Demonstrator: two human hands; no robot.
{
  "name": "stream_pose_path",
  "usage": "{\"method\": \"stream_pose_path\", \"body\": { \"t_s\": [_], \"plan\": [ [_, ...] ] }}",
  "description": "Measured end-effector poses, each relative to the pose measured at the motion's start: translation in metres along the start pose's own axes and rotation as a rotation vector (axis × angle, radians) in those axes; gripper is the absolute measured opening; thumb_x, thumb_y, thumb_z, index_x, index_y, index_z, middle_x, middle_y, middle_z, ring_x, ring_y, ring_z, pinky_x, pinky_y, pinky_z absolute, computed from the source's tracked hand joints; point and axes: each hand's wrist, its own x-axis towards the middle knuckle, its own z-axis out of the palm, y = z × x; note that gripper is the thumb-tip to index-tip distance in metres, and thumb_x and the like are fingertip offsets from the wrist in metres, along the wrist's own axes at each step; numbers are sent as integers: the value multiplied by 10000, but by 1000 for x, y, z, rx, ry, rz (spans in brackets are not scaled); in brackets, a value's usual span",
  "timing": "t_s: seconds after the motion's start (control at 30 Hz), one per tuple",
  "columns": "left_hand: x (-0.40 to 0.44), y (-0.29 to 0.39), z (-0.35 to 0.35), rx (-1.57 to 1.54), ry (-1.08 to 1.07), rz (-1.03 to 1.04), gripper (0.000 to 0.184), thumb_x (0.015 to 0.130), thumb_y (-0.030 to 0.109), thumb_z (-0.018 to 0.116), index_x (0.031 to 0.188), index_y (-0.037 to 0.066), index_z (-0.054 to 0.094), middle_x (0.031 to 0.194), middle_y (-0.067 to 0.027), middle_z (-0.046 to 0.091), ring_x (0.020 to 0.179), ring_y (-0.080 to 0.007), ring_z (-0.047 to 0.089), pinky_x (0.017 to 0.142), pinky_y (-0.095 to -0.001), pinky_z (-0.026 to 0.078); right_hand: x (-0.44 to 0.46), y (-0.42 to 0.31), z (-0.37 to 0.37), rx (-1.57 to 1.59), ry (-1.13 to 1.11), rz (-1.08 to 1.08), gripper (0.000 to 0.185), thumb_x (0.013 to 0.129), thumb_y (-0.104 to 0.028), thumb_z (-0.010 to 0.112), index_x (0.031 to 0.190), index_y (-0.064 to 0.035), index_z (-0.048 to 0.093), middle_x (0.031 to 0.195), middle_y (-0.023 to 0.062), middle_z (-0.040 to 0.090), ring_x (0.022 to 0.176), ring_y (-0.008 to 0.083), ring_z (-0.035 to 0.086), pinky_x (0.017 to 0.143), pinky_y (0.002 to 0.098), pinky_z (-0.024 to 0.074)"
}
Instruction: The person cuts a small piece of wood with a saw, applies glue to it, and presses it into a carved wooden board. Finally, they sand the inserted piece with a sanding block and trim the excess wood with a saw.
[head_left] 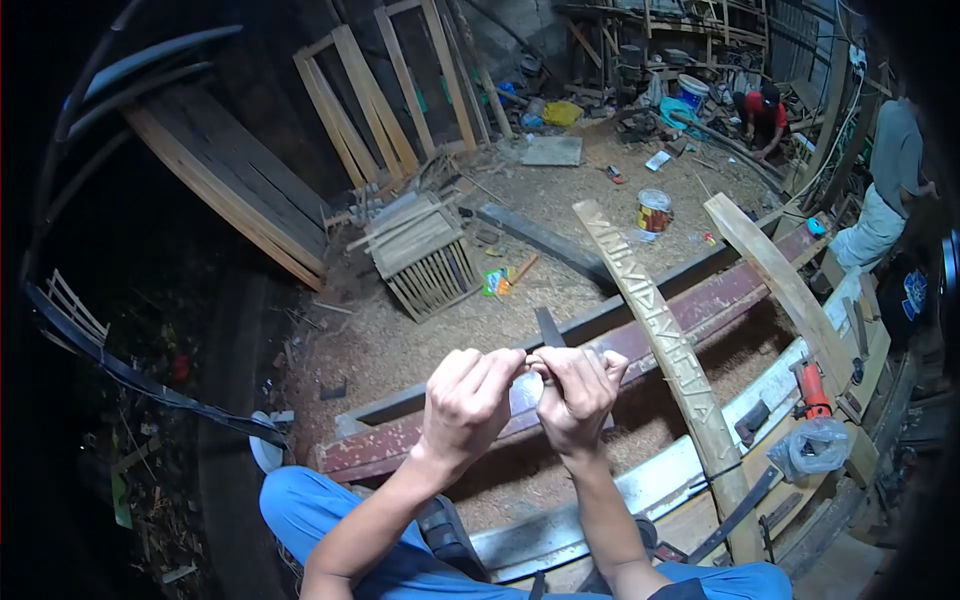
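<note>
apparently pinching small pale piece (527,388) between left hand (466,402) and right hand (576,400), likely light, limp, best gripped by top edge.

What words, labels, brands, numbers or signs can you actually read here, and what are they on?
None reads clearly.
Long plank: carved, letter-like marks, not certain enough to quote.
Tub on the ground: label too small.
Green and yellow packet: print too small.
Dark cloth at far right: blue design, too blurred.
</note>
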Motion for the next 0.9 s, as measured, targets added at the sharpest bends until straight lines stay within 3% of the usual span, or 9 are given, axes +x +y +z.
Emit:
{"method": "stream_pose_path", "body": {
  "t_s": [0.17, 0.3, 0.33, 0.47, 0.57, 0.7, 0.9],
  "plan": [
    [12, 3, -13, -49, -53, -5, 224, 785, 13, 787, 993, 50, 713, 850, -70, 727, 671, -230, 629, 619, -358, 480, 8, 0, -16, 11, -21, -17, 167, 836, -3, 715, 955, -120, 706, 839, -15, 710, 729, 162, 641, 797, 371, 331],
    [22, -15, -33, -92, -162, 107, 299, 770, 108, 829, 1044, 73, 714, 870, -39, 720, 705, -205, 621, 635, -340, 458, 31, -8, -36, 70, -240, -54, 98, 903, -142, 723, 997, -121, 705, 848, 11, 659, 821, 221, 605, 801, 389, 384],
    [19, -16, -35, -57, -190, 129, 290, 852, 142, 749, 1128, 79, 688, 877, -33, 656, 784, -205, 613, 701, -343, 471, 35, -14, -38, 98, -272, -22, 94, 927, -169, 702, 986, -96, 693, 856, 53, 623, 870, 267, 586, 812, 407, 413],
    [6, -22, -30, -6, -221, 137, 285, 859, 121, 688, 1139, 66, 685, 901, -38, 636, 802, -207, 607, 699, -347, 467, 31, -13, -38, 126, -436, 71, 118, 948, -172, 682, 999, -66, 683, 907, 88, 619, 916, 299, 578, 830, 435, 427],
    [2, -26, -37, 92, -320, 156, 284, 844, 116, 681, 1123, 64, 684, 880, -43, 612, 802, -211, 598, 697, -348, 470, 31, -18, -34, 77, -453, -4, 119, 952, -159, 675, 1027, -68, 681, 922, 78, 617, 919, 289, 582, 828, 424, 427],
    [-7, -30, -41, 129, -249, 130, 274, 800, 126, 749, 1068, 84, 708, 814, -30, 607, 752, -213, 573, 676, -358, 464, 29, -26, -29, 17, -473, -103, 153, 936, -148, 683, 1079, -92, 685, 948, 67, 614, 929, 261, 587, 830, 414, 427],
    [-29, -14, -46, 164, -196, -51, 236, 822, 90, 745, 1053, 62, 707, 772, -60, 632, 666, -244, 615, 595, -378, 492, 3, -20, 14, 88, -157, -134, 172, 859, -108, 733, 1027, -140, 715, 786, 9, 624, 724, 181, 600, 791, 381, 334]
  ]
}}
